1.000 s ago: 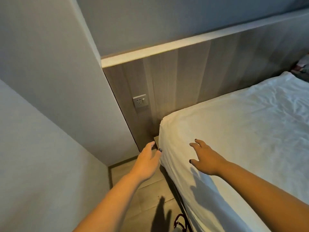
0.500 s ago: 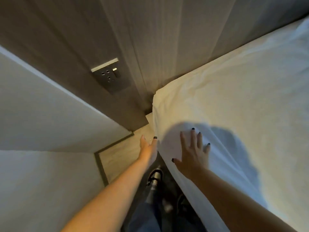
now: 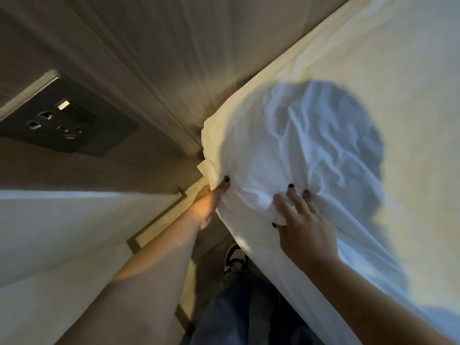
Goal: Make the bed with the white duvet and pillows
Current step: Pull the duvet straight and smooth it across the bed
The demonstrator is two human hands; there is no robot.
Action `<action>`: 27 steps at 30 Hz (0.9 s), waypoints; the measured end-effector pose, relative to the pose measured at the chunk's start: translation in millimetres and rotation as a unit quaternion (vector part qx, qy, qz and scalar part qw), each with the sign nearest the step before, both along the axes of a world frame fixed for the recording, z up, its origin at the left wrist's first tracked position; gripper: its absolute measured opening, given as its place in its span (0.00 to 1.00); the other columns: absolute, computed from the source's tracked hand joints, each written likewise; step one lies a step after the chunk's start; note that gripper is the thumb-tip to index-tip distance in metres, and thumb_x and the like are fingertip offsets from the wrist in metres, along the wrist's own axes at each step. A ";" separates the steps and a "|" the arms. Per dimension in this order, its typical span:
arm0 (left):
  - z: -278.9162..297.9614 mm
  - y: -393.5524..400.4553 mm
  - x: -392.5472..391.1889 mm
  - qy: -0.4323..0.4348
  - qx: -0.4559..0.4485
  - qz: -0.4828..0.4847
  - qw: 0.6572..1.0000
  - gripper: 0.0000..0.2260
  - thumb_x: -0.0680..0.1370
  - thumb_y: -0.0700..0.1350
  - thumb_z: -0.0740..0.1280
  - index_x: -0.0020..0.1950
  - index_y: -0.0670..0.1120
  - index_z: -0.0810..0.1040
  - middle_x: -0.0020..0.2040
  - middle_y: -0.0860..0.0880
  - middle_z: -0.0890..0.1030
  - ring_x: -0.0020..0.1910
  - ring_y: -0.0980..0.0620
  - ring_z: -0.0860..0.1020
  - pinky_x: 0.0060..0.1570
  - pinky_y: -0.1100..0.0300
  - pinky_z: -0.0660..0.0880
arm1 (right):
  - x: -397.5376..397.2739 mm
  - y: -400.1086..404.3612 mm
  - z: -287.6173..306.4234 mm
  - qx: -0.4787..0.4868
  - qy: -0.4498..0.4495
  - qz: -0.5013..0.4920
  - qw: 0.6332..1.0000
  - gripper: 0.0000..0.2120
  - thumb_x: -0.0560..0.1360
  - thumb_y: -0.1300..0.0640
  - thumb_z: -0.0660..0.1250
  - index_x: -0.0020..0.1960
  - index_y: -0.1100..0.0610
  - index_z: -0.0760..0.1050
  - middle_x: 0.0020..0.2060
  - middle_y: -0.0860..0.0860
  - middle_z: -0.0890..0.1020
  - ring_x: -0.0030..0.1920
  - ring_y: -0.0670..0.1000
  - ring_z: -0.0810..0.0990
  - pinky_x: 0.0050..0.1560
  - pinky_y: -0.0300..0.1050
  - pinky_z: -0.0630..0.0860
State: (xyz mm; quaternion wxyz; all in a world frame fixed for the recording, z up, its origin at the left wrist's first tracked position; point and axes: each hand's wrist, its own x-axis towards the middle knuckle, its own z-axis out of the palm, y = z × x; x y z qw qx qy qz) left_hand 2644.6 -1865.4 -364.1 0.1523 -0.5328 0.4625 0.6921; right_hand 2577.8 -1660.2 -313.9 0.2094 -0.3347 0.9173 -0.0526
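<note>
Wall socket (image 3: 62, 120) sits left of the bed corner. Left hand (image 3: 207, 204) pinches the white sheet (image 3: 261, 155) at that corner, thumb on top. Right hand (image 3: 302, 220), just right of the corner, bunches sheet fabric under curled fingers.

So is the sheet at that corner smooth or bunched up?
Bunched up. The sheet is creased at the corner, gathered where the left hand and right hand grip it.

This is a bedroom, shown by a white-sheeted bed (image 3: 348, 83) pushed against a wood-grain panelled headboard wall (image 3: 154, 51) fitted with a dark grey wall socket plate (image 3: 62, 120), beside a plain pale wall (image 3: 62, 232).
</note>
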 end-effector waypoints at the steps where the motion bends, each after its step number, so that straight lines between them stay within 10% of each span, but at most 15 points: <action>1: 7.9 -1.0 -0.3 -0.011 -0.020 -0.025 0.999 0.24 0.67 0.65 0.74 0.57 0.54 0.79 0.53 0.52 0.84 0.57 0.52 0.80 0.58 0.56 0.73 | -4.2 0.6 1.8 -0.024 -0.007 -0.010 1.000 0.28 0.64 0.59 0.78 0.63 0.54 0.76 0.64 0.58 0.77 0.62 0.67 0.77 0.41 0.61 0.81; 4: 41.9 -9.1 -0.1 -0.050 -0.117 -0.085 0.988 0.15 0.74 0.61 0.71 0.52 0.52 0.80 0.44 0.52 0.84 0.44 0.53 0.82 0.41 0.59 0.77 | -15.4 -0.1 15.7 -0.058 -0.067 -0.033 0.996 0.24 0.68 0.59 0.76 0.62 0.52 0.77 0.65 0.52 0.77 0.63 0.61 0.76 0.48 0.55 0.80; 9: 137.7 -4.3 -25.6 0.019 -0.114 -0.130 0.985 0.09 0.79 0.48 0.68 0.55 0.46 0.82 0.50 0.46 0.86 0.50 0.45 0.84 0.57 0.48 0.78 | -14.3 0.5 73.4 -0.175 -0.158 -0.121 0.964 0.31 0.75 0.40 0.64 0.74 0.49 0.61 0.75 0.48 0.60 0.74 0.50 0.62 0.70 0.49 0.67; 14: 211.6 32.8 -104.7 0.071 -0.115 -0.117 0.984 0.10 0.80 0.50 0.65 0.54 0.45 0.79 0.41 0.46 0.84 0.41 0.48 0.83 0.44 0.56 0.78 | -16.9 7.8 155.7 -0.289 -0.209 -0.190 0.915 0.44 0.67 0.24 0.56 0.76 0.45 0.51 0.73 0.38 0.55 0.73 0.40 0.57 0.70 0.42 0.63; 19: 240.9 68.8 -191.6 0.131 -0.084 -0.032 0.987 0.07 0.79 0.42 0.63 0.43 0.43 0.74 0.31 0.48 0.73 0.27 0.52 0.74 0.29 0.64 0.68 | -53.3 38.8 179.6 -0.209 -0.154 -0.208 0.943 0.58 0.64 0.39 0.74 0.76 0.47 0.34 0.73 0.40 0.47 0.74 0.46 0.54 0.65 0.40 0.64; 23: 234.7 76.6 -244.0 0.195 -0.074 -0.106 0.972 0.05 0.71 0.39 0.66 0.40 0.46 0.71 0.34 0.46 0.67 0.28 0.51 0.66 0.29 0.59 0.61 | -109.2 90.8 159.5 -0.133 -0.146 -0.269 0.943 0.36 0.74 0.52 0.69 0.76 0.48 0.55 0.65 0.50 0.73 0.61 0.54 0.75 0.56 0.47 0.73; 27: 202.1 68.7 -271.4 0.180 -0.259 -0.194 0.929 0.16 0.78 0.37 0.66 0.66 0.46 0.73 0.55 0.47 0.78 0.48 0.50 0.77 0.44 0.61 0.75 | -184.2 118.3 146.7 -0.144 -0.127 -0.258 0.947 0.03 0.71 0.58 0.70 0.40 0.54 0.76 0.30 0.48 0.76 0.39 0.54 0.77 0.31 0.35 0.65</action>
